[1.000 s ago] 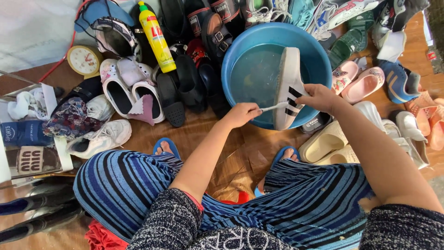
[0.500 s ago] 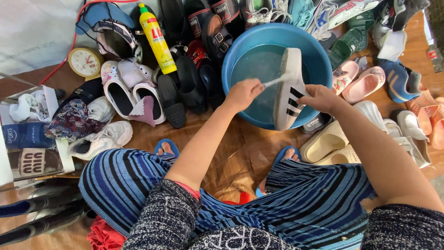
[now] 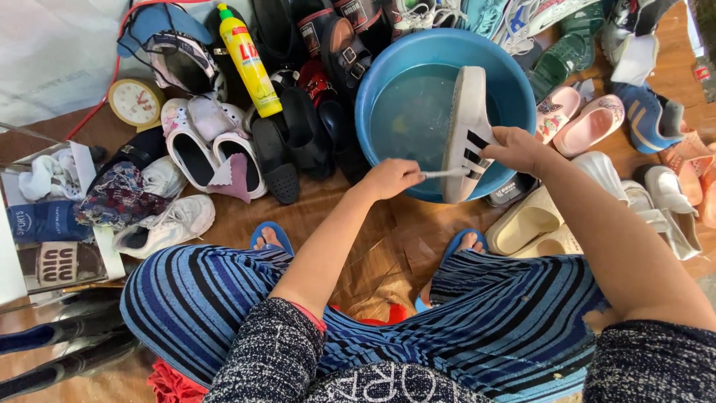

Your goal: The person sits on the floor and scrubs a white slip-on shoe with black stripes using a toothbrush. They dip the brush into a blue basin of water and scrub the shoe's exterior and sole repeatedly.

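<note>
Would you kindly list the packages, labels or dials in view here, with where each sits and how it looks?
Detergent bottle: yellow, green cap, red label, lying tilted among dark sandals left of the blue basin.
Clock: round, cream rim, white dial, far left on the floor.
Printed box: dark, flat, at the left edge.
White tag: with a small red mark, at the right edge, too small to describe further.

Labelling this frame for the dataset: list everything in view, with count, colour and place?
basin: 1, blue, holds water, top centre
sneaker: 1, white with black stripes, over basin
brush: 1, thin, pale, against sneaker
bottle: 1, yellow with green cap, left of basin
clock: 1, cream, far left
sandals: 2, pink, right of basin
other shoes: many, mixed colours, around basin
left hand: holds brush
right hand: holds sneaker
</note>
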